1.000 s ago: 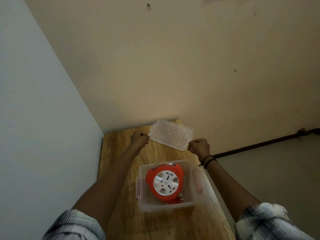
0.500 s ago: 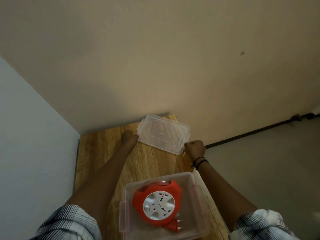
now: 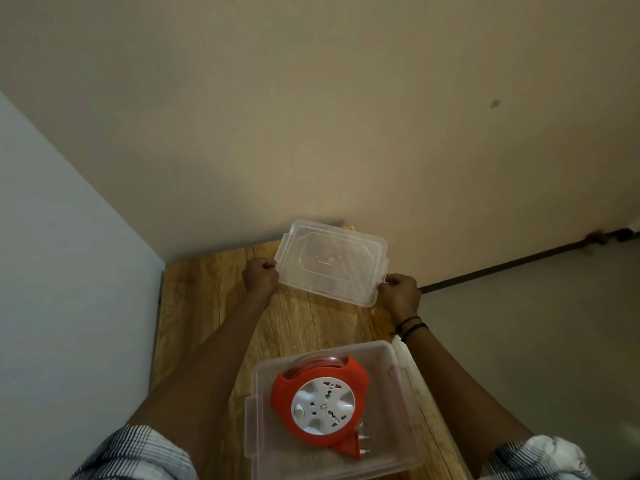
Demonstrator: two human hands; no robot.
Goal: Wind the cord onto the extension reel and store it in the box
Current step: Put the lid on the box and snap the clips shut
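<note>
My left grip (image 3: pixel 261 277) is clenched on the left short edge of the clear lid (image 3: pixel 332 261), and my right grip (image 3: pixel 400 294) pinches its near right corner. The lid spans the gap between the two grips, tilted, above the far end of the wooden desk (image 3: pixel 207 296). Behind both grips, between my forearms, the open clear box (image 3: pixel 393 351) sits on the desk. The orange extension reel (image 3: pixel 287 386) lies flat inside it, white socket face up, plug (image 3: pixel 356 448) at its near right. Dark bands (image 3: pixel 410 325) circle the wrist behind the right grip.
</note>
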